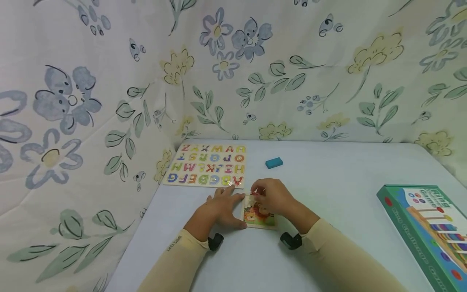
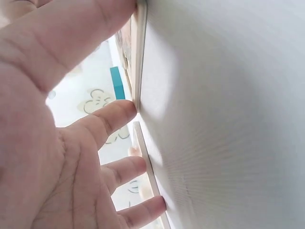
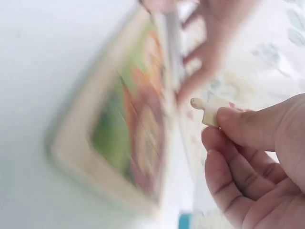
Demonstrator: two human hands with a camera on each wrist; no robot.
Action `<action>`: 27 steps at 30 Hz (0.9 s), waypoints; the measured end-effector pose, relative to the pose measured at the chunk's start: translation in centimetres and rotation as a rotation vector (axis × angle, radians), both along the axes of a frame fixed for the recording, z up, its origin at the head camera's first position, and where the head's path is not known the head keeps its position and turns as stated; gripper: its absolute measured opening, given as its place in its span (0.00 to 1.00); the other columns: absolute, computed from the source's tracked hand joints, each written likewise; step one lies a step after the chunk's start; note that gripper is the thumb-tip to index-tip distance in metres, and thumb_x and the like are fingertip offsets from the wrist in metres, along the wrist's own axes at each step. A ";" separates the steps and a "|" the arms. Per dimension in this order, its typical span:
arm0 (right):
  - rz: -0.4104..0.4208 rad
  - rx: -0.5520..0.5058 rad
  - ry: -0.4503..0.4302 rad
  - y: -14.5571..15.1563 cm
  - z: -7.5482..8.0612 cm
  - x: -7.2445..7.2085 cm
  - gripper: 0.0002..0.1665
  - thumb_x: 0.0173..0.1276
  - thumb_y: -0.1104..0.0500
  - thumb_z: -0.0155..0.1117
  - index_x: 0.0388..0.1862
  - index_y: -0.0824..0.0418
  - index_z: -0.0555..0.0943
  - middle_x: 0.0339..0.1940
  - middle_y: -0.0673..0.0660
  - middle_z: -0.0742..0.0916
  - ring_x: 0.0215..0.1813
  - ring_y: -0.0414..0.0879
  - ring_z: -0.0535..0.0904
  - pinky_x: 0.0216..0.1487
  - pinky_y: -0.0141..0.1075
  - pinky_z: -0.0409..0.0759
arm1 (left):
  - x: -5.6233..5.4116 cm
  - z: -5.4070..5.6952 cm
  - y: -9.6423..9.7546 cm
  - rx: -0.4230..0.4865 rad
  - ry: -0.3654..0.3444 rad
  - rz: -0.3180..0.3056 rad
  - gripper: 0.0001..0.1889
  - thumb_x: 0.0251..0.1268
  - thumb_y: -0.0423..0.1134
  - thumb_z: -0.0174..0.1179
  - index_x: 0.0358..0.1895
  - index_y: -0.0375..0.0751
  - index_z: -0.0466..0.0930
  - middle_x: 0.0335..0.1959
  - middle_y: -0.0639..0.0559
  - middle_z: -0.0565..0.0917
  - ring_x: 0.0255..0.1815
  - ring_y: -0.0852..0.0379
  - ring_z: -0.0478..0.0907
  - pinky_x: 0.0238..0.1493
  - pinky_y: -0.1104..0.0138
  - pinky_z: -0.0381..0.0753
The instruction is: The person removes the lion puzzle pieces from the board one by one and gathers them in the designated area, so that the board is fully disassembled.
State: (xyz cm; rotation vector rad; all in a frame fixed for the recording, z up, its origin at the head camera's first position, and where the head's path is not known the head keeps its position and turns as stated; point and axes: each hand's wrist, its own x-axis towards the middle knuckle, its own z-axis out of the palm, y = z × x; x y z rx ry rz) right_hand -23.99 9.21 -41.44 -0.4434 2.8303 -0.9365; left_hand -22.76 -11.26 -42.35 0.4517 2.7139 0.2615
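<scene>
A small wooden jigsaw puzzle [image 1: 250, 217] with a lion picture lies in its tray on the white table. My left hand [image 1: 221, 207] is spread at its left side, thumb and index fingertip touching the tray's edge; in the left wrist view, other fingertips touch the edge of the wooden alphabet board [image 1: 204, 166]. Over the puzzle's upper right part, my right hand [image 1: 276, 197] pinches a puzzle piece [image 3: 210, 113] between thumb and index finger, with the piece held off the tray. The hand hides part of the picture in the head view.
Beyond the puzzle sits a teal block [image 1: 274, 163]. A green-edged game box [image 1: 430, 231] lies at the table's right side. Floral cloth [image 1: 277, 81] hangs behind the table and along its left. Dark wrist cameras [image 1: 290, 241] are worn on both wrists.
</scene>
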 end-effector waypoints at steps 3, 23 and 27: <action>-0.022 -0.024 0.011 2.7 0.7 -0.2 0.08 0.71 0.59 0.70 0.47 0.52 0.88 0.41 0.50 0.87 0.44 0.45 0.82 0.43 0.37 0.85 | -0.1 0.2 0.1 0.009 -0.003 0.002 0.50 0.50 0.67 0.74 0.79 0.64 0.62 0.85 0.49 0.50 0.82 0.37 0.48 0.74 0.31 0.53; -0.121 0.117 -0.121 9.0 -2.5 -0.2 0.09 0.69 0.62 0.70 0.46 0.53 0.89 0.45 0.54 0.84 0.49 0.51 0.76 0.54 0.46 0.82 | -0.2 -0.4 -0.1 0.034 -0.001 0.010 0.50 0.47 0.67 0.75 0.77 0.64 0.65 0.84 0.49 0.51 0.81 0.36 0.49 0.73 0.29 0.55; -0.118 0.167 -0.106 8.4 -2.0 -0.4 0.11 0.69 0.60 0.71 0.49 0.53 0.88 0.48 0.56 0.84 0.52 0.52 0.77 0.57 0.50 0.82 | -0.4 -0.4 0.2 0.040 -0.003 0.008 0.50 0.48 0.66 0.76 0.78 0.64 0.65 0.84 0.49 0.51 0.82 0.36 0.49 0.73 0.30 0.55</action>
